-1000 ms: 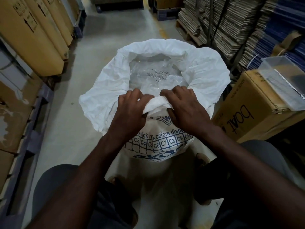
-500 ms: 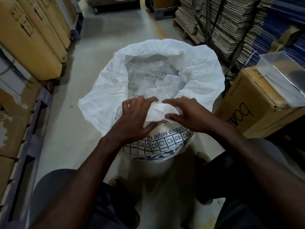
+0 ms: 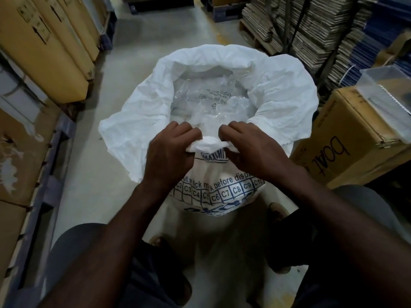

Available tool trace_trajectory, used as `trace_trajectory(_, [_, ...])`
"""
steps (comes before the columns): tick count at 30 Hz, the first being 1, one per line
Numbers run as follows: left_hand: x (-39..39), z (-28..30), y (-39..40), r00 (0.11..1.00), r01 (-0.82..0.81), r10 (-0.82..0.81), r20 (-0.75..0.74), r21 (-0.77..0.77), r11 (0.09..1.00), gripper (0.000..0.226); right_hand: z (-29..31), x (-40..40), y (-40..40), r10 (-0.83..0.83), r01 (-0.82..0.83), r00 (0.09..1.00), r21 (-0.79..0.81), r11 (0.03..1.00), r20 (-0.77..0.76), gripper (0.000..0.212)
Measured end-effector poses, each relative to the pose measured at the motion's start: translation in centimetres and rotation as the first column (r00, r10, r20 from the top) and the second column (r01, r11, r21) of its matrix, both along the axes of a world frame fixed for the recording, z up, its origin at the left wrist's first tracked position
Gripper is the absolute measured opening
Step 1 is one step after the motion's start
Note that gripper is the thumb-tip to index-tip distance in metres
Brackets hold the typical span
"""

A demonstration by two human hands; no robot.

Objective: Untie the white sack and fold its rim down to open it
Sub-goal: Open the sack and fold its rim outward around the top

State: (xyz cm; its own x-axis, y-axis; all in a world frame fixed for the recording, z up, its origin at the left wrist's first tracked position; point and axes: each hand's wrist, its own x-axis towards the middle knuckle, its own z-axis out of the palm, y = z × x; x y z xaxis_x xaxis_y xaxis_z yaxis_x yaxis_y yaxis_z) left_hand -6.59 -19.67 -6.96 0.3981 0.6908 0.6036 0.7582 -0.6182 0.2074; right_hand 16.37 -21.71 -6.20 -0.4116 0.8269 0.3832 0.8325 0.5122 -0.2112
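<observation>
The white sack stands on the floor between your knees, mouth already open, with clear plastic showing inside. Your left hand and right hand are both closed on the bunched near rim at 6 o'clock, fingers curled tight around the roll. The woven fabric looks thin, soft and crinkly, probably a little slick, so it should crease readily but may spring back. Hold the rolled edge itself, hands close together, then work toward 3 and 9 o'clock, where the cuff already lies folded outward
</observation>
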Motion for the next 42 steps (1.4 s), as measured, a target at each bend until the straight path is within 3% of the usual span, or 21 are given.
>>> trace_trajectory(2, [0.0, 0.0, 0.0, 0.997, 0.083, -0.082, 0.015, -0.063, 0.995, 0.018, 0.1, -0.4, 0.6, -0.045, 0.047, 0.999, 0.121, 0.992, -0.019, 0.018])
trace_trajectory(6, [0.1, -0.1, -0.7, 0.986, 0.169, -0.16, 0.055, -0.397, 0.902, 0.072, -0.3, -1.0, 1.0, -0.066, 0.075, 0.996, 0.183, 0.98, -0.055, 0.021])
trace_trajectory(8, [-0.1, -0.7, -0.5, 0.992, 0.092, -0.118, -0.04, -0.395, 0.914, 0.076, -0.7, -1.4, 0.9, -0.067, 0.071, 0.997, 0.193, 0.979, -0.025, 0.025])
trace_trajectory(10, [-0.7, -0.9, 0.1, 0.988, -0.032, -0.012, -0.156, -0.273, 0.961, 0.076, -0.6, -1.8, 0.9, -0.051, 0.051, 0.999, 0.173, 0.984, -0.003, 0.025])
trace_trajectory(12, [-1.2, -0.6, 0.7, 0.983, -0.125, 0.099, -0.152, -0.171, 0.977, 0.066, -0.4, -2.2, 0.7, -0.024, 0.022, 1.0, 0.135, 0.991, 0.014, 0.026])
trace_trajectory(15, [-0.7, -0.2, 1.0, 0.981, -0.154, 0.139, -0.137, -0.101, 0.983, 0.046, -0.3, -2.7, 0.6, 0.014, -0.019, 0.998, 0.087, 0.996, 0.061, 0.027])
trace_trajectory(19, [-1.0, -1.3, 1.5, 0.988, -0.043, -0.001, -0.153, -0.287, 0.957, 0.051, -0.1, -1.6, 1.1, 0.058, -0.059, 0.998, -0.036, 0.998, -0.035, 0.026])
trace_trajectory(24, [-2.0, -2.0, 0.7, 0.979, 0.11, -0.19, -0.07, -0.605, 0.789, 0.075, -0.3, 0.7, 0.3, 0.112, -0.172, 0.975, -0.328, 0.929, -0.192, 0.05])
trace_trajectory(26, [-2.0, -2.0, 0.6, 0.984, 0.114, -0.174, -0.035, -0.626, 0.771, 0.07, 0.0, 1.4, 0.0, 0.094, -0.205, 0.959, -0.424, 0.882, -0.268, 0.054])
trace_trajectory(30, [-1.8, -2.7, 0.7, 0.983, 0.093, -0.155, -0.099, -0.459, 0.883, 0.047, -0.3, 3.0, 0.1, 0.03, -0.176, 0.961, -0.527, 0.832, -0.275, 0.062])
trace_trajectory(35, [-0.2, -2.2, 0.6, 0.988, 0.083, -0.109, -0.112, -0.217, 0.973, 0.034, -1.8, 1.8, 0.9, 0.117, -0.124, 0.992, -0.399, 0.909, -0.042, 0.05])
trace_trajectory(38, [0.4, -1.7, 0.4, 0.997, 0.007, -0.018, -0.075, -0.141, 0.99, 0.036, -1.3, 0.1, 1.0, 0.081, -0.073, 0.995, -0.115, 0.991, 0.061, 0.037])
trace_trajectory(42, [0.6, -1.2, 0.1, 0.999, -0.043, 0.043, -0.006, -0.058, 0.997, 0.031, -1.3, -1.5, 0.9, 0.023, -0.031, 0.998, 0.124, 0.992, 0.065, 0.037])
